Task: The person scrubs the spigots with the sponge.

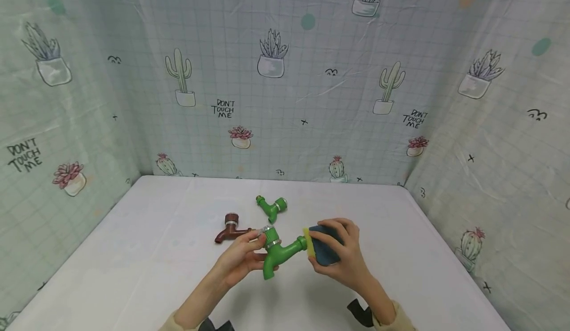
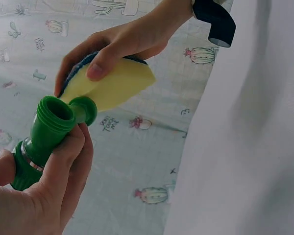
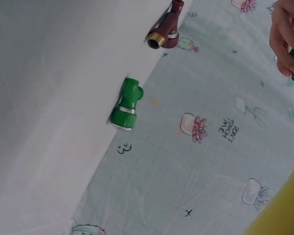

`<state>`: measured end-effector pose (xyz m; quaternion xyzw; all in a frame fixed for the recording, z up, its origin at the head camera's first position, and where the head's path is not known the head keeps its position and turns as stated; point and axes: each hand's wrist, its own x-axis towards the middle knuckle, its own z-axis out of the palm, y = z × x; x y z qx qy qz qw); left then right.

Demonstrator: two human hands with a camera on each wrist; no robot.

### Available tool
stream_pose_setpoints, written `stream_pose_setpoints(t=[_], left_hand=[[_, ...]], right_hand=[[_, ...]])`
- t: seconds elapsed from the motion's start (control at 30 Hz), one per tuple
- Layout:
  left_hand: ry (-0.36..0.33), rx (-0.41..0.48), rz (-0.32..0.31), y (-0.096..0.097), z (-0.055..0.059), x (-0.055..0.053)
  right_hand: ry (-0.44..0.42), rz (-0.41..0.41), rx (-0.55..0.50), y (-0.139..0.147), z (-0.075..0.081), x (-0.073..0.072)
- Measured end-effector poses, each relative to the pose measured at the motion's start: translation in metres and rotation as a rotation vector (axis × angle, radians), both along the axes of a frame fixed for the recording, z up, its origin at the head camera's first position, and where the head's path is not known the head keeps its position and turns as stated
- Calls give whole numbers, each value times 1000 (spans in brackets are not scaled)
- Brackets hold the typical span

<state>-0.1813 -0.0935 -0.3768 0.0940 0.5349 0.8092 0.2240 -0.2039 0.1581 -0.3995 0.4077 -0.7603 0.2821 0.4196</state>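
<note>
In the head view my left hand (image 1: 242, 259) grips a green plastic tap (image 1: 281, 256) by its knob end, its spout pointing down. My right hand (image 1: 349, 261) holds a sponge (image 1: 324, 253), yellow on one side and dark blue on the other, fingers and thumb around its edges. The yellow face meets the threaded inlet end of the tap. Seen from the left wrist, the sponge (image 2: 117, 85) bends slightly behind the tap's flanged end (image 2: 85, 108). Only a blurred yellow edge of the sponge (image 3: 279, 205) shows in the right wrist view.
A second green tap (image 1: 272, 208) lies on the white table (image 1: 178, 212) beyond my hands. Just behind my left hand lies a dark red-brown tap (image 1: 230, 229), its brass-coloured end visible from the right wrist. Cactus-printed cloth (image 1: 276, 98) surrounds the table's back and sides.
</note>
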Motion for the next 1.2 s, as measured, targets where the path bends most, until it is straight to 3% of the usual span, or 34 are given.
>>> stream_pose_setpoints(t=[0.13,0.3,0.5,0.7,0.83,0.93,1.03,1.1,1.2], left_hand=[[-30,32,-30,4,-3,-1],[-19,-34,-41,11,-8,0],[15,-121,-14,18,-9,3],[33,-262,18,27,-6,3],[1,-332,3,29,-4,2],[-51,-295,-29,28,-2,-2],[-64,-199,-44,29,-1,-6],[-42,-136,-44,29,-2,-9],[6,-118,-7,30,-2,-9]], right_hand=[[41,53,-131,-4,-5,1],[105,128,-218,-9,-2,1],[129,167,-249,-15,18,13],[116,221,-232,-22,17,19],[125,287,-186,-26,17,23],[109,324,-128,-26,11,23],[91,330,-62,-28,5,26],[74,317,-24,-29,1,30],[39,257,14,-28,-3,33]])
